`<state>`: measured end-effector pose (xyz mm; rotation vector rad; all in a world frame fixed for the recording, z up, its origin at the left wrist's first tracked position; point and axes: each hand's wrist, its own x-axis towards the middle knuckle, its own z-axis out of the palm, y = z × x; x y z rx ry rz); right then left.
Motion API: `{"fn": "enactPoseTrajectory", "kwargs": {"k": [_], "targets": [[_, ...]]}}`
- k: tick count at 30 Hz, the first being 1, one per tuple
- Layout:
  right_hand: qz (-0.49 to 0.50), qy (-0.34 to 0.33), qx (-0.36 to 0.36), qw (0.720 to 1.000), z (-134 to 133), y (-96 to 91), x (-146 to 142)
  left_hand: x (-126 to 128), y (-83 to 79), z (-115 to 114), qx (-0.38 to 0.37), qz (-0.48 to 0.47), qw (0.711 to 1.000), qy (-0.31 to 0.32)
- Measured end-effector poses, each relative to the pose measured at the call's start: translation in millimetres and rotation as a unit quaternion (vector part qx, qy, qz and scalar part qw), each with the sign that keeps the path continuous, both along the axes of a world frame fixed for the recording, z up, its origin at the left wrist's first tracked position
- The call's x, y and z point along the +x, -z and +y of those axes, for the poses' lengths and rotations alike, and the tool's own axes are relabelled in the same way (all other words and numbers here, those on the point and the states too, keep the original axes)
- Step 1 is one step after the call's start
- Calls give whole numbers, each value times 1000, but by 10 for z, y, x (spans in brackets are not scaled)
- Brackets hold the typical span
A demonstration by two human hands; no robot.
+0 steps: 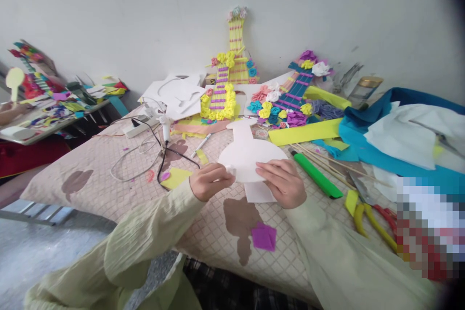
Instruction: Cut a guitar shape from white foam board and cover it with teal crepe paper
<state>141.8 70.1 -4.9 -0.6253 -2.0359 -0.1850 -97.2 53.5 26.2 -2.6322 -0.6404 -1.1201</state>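
Work in the head view looks early for the white cutout [250, 152], judging by how bare it is. Its outline is done: a broad rounded body with a narrow neck pointing away from the person. It lies between the 2 hands, above the patterned tablecloth [203, 218]; I cannot tell whether it rests there. The left hand [211, 181] is narrowed, its fingertips pinching a small white bit [231, 170] at the rim, perhaps part of the cutout. The right hand [284, 183] holds the lower right edge, fingers flat on top. A white sheet [259, 194] shows under that edge.

Behind stand 3 decorated pieces: a tall yellow piece [236, 36], a yellow-flowered piece [220, 94] and a blue piece [297, 89]. They carry colour, strips and flowers; the cutout has none, so any such dressing seems still undone. Purple paper [264, 236] lies nearer the person, scissors [363, 198] off to the right.
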Motion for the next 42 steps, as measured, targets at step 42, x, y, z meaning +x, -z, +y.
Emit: {"fn": "enactPoseTrajectory", "kwargs": {"k": [42], "targets": [[8,-29,24,999,4,-54,50,-172,-34,94,-45,63,996,-34]]}}
